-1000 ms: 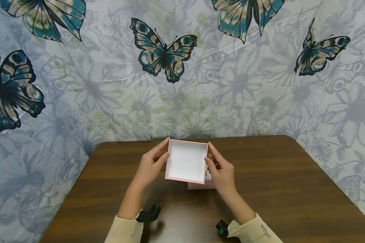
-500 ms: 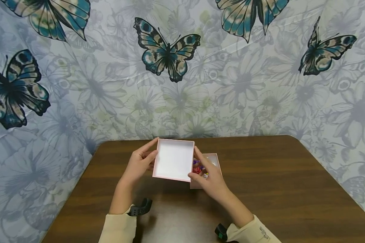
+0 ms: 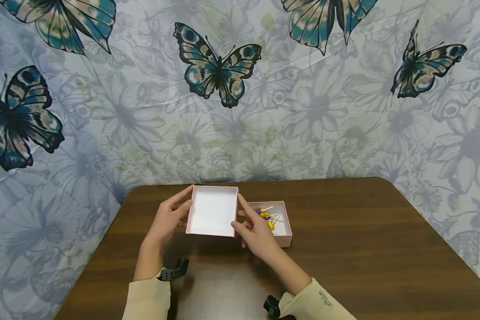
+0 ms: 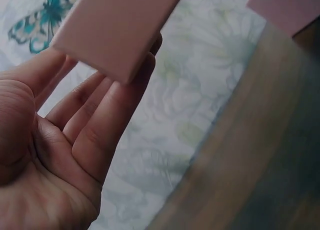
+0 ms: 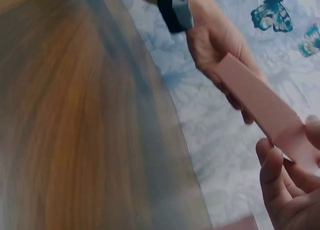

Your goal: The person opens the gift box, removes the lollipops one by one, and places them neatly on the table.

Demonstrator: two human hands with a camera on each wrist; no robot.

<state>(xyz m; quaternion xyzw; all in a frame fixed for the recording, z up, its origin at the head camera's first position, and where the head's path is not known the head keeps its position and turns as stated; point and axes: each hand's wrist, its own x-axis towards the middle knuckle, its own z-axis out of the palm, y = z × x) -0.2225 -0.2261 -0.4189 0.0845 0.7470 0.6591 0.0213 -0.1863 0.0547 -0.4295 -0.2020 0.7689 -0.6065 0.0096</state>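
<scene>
A square pink box lid (image 3: 213, 211) is held up over the table, its white inside facing me. My left hand (image 3: 166, 220) grips its left side, thumb at the near edge and fingers behind, as the left wrist view shows around the pink lid (image 4: 117, 30). On the opposite side my right hand (image 3: 260, 233) pinches the lid between thumb and fingers. Just right of the lid stands the pink box (image 3: 286, 240), partly hidden by my right hand. Inside it lie several small brightly wrapped lollipops (image 3: 270, 217) with white sticks.
The brown wooden table (image 3: 364, 249) carries the box near its far edge. Behind it hangs a cloth backdrop (image 3: 316, 106) printed with butterflies and flowers. A black band (image 3: 175, 270) sits on the left wrist, and a black device (image 3: 272, 306) on the right.
Both hands have carried the lid to the left, off the box. The box and its lollipops, mostly covered before, now show to the right of it.
</scene>
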